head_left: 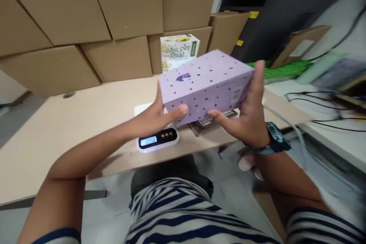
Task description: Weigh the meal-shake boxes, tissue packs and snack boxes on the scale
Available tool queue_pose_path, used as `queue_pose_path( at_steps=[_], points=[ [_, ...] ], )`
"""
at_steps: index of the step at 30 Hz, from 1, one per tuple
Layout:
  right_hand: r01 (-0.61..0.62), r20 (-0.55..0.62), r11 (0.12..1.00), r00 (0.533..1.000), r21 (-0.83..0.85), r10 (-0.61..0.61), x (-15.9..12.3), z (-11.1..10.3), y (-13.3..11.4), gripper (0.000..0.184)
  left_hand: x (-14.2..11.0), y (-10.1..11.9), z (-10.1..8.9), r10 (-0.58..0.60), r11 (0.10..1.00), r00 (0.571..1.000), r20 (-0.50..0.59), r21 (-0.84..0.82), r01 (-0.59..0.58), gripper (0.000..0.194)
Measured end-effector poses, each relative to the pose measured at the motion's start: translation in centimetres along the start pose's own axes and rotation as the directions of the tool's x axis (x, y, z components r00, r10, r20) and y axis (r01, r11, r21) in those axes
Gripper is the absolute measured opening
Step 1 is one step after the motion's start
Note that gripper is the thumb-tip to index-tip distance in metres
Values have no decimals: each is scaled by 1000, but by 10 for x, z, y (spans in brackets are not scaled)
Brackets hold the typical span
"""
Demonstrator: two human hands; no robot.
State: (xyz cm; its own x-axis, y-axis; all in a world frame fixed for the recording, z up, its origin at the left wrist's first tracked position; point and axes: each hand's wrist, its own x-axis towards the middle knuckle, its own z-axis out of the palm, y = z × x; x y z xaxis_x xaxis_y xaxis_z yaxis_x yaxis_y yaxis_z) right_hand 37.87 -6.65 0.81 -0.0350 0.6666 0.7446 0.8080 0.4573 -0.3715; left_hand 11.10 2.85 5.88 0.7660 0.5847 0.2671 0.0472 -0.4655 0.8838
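A light purple box [210, 80] with small dark spots is held up over the desk between my two hands, slightly tilted. My left hand [160, 118] grips its left end, thumb along the near side. Around the right end curls my right hand [247, 114], its thumb at the lower edge; that wrist wears a dark watch. Below the left hand lies a white digital scale [158, 141] with a lit display that seems to read 225.8. Partly hidden under the box is a flat dark packet [204, 122] with a label.
A white "Su-per Meal" box [180, 50] stands behind the purple one. Stacked cardboard boxes [117, 61] line the back of the wooden desk [71, 122]. To the right, black cables [314, 99] and a green item [286, 70] lie on a white surface.
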Motion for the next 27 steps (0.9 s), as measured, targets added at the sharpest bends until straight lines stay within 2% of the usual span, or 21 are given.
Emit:
queue_pose_path(
  at_steps=[2,3,5,8,10,12,14,16,19,21,24,27],
  points=[
    [-167,-24,985,986,-33,166,-11,-13,20,125,27,2,21,-103,991,974,203,-69,119,129],
    [-223,-31,975,974,-9,222,-17,-16,32,126,36,-1,28,-119,988,961,250,-67,140,132],
    [-310,-29,947,949,82,313,-30,-15,59,134,46,-9,37,-149,987,954,261,-18,159,141],
    [-433,32,866,898,251,439,-48,-4,96,142,42,-18,37,-259,964,927,272,134,230,152],
    [-479,65,809,871,341,488,-58,4,112,137,33,-20,34,-331,934,897,294,237,267,153],
    [-498,81,778,857,382,509,-67,11,120,122,23,-20,36,-376,907,863,338,325,268,150],
    [-508,75,769,849,387,523,-74,17,121,106,17,-20,42,-395,888,842,366,386,249,153],
    [-524,45,760,833,385,551,-81,22,117,95,18,-23,53,-403,877,840,362,416,241,159],
    [-561,-16,743,794,366,608,-88,29,104,84,30,-36,68,-396,886,860,323,380,265,165],
    [-596,-49,724,759,346,649,-90,33,93,81,40,-46,71,-370,906,881,296,324,272,168],
    [-647,-71,698,715,308,695,-84,34,79,85,46,-57,59,-273,949,923,271,235,212,159],
    [-654,-93,702,710,282,698,-76,33,66,104,29,-63,25,-224,965,944,243,193,179,140]
  ],
)
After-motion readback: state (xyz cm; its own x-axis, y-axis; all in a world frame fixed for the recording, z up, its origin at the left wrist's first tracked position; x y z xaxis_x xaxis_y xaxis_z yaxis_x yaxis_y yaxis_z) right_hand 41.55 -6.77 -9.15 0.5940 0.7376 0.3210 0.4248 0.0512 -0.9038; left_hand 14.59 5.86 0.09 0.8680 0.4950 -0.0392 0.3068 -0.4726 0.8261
